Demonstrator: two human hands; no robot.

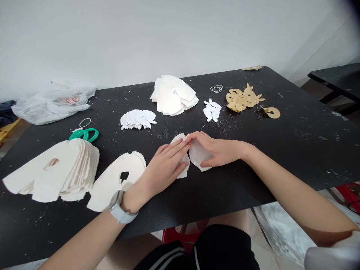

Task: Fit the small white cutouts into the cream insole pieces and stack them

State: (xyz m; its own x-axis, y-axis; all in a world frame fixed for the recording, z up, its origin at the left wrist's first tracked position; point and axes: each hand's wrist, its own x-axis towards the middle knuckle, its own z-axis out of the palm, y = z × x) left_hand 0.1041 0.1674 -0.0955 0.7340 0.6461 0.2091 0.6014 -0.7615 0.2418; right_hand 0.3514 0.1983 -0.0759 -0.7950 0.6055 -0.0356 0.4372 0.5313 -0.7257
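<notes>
The piece in hand looks partway through, judging by the white cut-out (199,154) lying near the tabletop's (225,195) near edge under both hands. The left hand (165,165) has its fingers nearly straight on it; the right hand (222,149) arches open, thumb apart; any firm grip cannot be told. A thick white stack (80,168) lies toward the left edge, a tan pile (240,103) toward the far right corner; which pieces are finished cannot be told.
</notes>
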